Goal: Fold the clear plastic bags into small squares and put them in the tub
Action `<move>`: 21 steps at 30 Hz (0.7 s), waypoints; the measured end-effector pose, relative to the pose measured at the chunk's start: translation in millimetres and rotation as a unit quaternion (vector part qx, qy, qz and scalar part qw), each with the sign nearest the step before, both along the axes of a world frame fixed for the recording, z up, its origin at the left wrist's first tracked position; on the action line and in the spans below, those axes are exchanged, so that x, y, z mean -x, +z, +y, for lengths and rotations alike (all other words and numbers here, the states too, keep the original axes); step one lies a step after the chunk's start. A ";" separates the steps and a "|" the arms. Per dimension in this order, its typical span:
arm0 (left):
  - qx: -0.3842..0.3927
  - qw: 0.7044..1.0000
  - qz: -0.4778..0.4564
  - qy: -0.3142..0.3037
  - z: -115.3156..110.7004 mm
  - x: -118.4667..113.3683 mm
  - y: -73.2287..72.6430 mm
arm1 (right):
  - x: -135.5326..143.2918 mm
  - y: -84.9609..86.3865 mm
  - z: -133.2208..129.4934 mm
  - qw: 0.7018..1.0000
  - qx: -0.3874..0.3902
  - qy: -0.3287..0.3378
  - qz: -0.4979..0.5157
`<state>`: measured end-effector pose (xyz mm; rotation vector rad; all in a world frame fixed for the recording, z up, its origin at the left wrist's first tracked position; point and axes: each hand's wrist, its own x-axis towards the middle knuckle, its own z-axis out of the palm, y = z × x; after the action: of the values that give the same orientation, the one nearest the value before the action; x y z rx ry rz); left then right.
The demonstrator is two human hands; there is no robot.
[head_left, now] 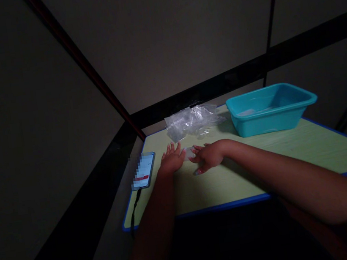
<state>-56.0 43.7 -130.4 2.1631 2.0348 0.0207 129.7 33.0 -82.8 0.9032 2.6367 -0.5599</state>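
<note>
My left hand [173,158] rests palm down on the light green table [228,186], its fingers spread and pointing away from me. To its right my right hand [207,156] is low over the tabletop, also with fingers apart. A small, pale, translucent piece [188,153] lies between the two hands, touched or partly covered by the fingers of my right hand. Just beyond the hands lies a crumpled heap of clear plastic [191,121].
A turquoise basin [270,120] stands at the back right, with something whitish inside. At the left edge lies a phone [145,170] with a lit screen and a dark strap. The table has a blue rim; panelled walls rise behind and to the left.
</note>
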 end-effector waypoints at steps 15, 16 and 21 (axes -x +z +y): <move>-0.108 0.994 -0.016 -0.011 -4.2 -3.6 2.6 | 4.6 5.2 -2.4 1.000 0.001 -0.022 0.008; -0.104 0.994 -0.022 -0.032 -4.1 -4.3 2.6 | 4.9 4.8 -2.0 1.000 0.003 -0.023 0.009; -0.024 1.000 0.006 -0.007 -3.3 0.9 -1.2 | 6.0 1.8 0.0 0.998 0.009 -0.043 0.041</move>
<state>-57.0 40.4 -131.6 2.2118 2.0454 0.0570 123.7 33.0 -81.0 1.0140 2.6702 -0.6533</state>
